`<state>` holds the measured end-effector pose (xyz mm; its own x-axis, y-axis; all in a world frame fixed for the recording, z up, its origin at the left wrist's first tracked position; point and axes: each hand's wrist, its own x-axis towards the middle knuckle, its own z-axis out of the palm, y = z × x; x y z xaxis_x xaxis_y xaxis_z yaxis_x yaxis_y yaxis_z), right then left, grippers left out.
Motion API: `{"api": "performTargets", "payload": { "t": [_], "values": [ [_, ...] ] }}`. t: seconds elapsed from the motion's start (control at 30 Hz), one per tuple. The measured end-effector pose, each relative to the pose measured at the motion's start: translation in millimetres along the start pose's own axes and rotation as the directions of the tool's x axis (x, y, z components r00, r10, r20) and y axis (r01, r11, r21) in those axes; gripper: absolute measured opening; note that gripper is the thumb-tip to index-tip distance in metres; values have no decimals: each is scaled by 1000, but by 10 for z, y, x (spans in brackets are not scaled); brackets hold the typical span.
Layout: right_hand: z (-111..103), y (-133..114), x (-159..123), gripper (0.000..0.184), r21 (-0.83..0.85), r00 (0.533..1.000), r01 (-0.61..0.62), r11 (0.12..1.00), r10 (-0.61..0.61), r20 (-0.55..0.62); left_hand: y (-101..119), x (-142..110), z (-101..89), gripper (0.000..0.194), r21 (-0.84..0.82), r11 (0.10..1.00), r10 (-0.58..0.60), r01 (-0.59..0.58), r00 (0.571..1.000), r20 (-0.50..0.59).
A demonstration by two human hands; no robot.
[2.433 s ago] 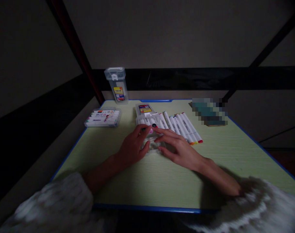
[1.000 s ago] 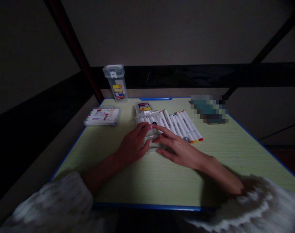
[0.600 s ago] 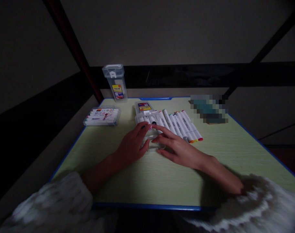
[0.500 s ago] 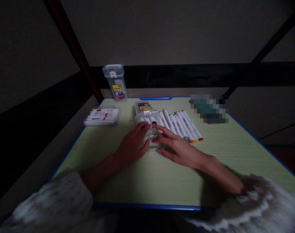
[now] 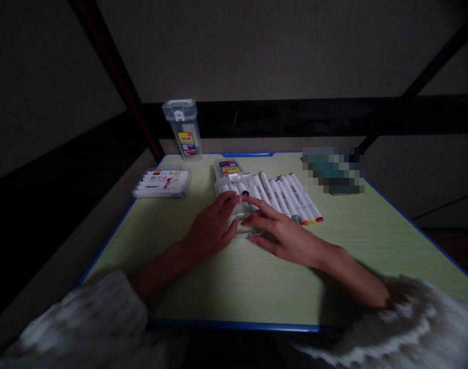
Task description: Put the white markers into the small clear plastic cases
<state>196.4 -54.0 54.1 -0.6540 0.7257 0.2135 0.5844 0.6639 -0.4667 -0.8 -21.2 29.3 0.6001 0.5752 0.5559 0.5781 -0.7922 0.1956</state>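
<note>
Centrally, in the head view, the clear case [image 5: 230, 168] lies on the bench [image 5: 241, 287], markers inside. Left hand [image 5: 205, 230] and right hand [image 5: 289, 238] meet over its near end; each grip is partly open, fingers curved; any hold cannot be determined. From the hands: loose markers [image 5: 283, 197], 1 o'clock; upright container [image 5: 187, 138], 11 o'clock; flat marker pack [image 5: 163, 183], 10 o'clock.

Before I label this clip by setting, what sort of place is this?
Probably a drawing or study corner, perhaps at home: white markers lie on a small blue-edged table, with a flat marker case and an upright clear box near its edges.
</note>
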Motion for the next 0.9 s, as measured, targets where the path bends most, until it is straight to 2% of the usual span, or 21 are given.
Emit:
{"api": "performTargets", "payload": {
  "t": [0.9],
  "values": [
    [-12,-16,-6,21,-19,1000,-2,1000,2,18,1,18,-9,41,0,1000,5,-5,1000,20]
  ]
}}
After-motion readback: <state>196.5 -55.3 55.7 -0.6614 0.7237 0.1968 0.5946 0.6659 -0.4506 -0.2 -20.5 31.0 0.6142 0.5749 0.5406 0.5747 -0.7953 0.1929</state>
